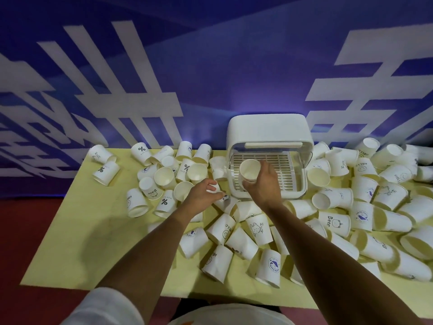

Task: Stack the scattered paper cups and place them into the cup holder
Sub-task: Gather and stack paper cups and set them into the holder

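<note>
My right hand (263, 182) grips a short stack of white paper cups (249, 169), mouth up, just above the slatted floor of the white cup holder (269, 130). The holder's lid is raised and its inside shows only the slatted tray (284, 171). My left hand (203, 192) reaches among the scattered cups left of the holder, with its fingers curled round a lying cup (216, 187). Several printed white cups lie over the yellow table (70, 242).
Loose cups crowd the table to the left (164, 177), front (255, 227) and right (365, 191) of the holder, many on their sides. A blue banner with white shapes (210, 78) stands right behind the table. The table's near-left part holds no cups.
</note>
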Demonstrator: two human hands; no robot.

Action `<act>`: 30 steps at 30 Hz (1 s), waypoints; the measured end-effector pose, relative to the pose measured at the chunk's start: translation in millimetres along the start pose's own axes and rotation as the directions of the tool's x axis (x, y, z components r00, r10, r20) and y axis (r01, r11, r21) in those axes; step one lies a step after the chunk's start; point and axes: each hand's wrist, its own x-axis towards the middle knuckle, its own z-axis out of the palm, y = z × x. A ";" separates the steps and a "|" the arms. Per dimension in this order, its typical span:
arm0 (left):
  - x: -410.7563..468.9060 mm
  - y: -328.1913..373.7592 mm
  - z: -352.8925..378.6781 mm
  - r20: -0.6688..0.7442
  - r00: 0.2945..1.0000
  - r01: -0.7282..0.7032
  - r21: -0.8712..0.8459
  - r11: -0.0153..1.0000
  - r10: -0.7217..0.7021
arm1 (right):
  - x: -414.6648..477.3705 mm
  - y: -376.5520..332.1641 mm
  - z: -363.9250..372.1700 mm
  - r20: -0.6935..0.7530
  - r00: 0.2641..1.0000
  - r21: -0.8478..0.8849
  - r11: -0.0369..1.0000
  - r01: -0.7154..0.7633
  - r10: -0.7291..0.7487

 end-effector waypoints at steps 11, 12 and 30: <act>6.5 -8.1 3.3 -0.011 1.000 0.016 -0.012 1.000 -0.016 | 5.7 -4.3 11.4 0.027 0.999 -0.096 0.995 -0.025 0.027; 7.5 -9.4 3.7 -0.011 1.000 0.018 -0.014 1.000 -0.018 | 5.7 -3.6 12.4 0.038 0.999 -0.098 0.995 -0.026 0.030; 4.1 -8.2 18.8 -0.072 0.997 0.029 -0.067 0.997 -0.034 | -1.4 2.8 1.6 0.022 0.989 -0.063 0.987 0.150 -0.149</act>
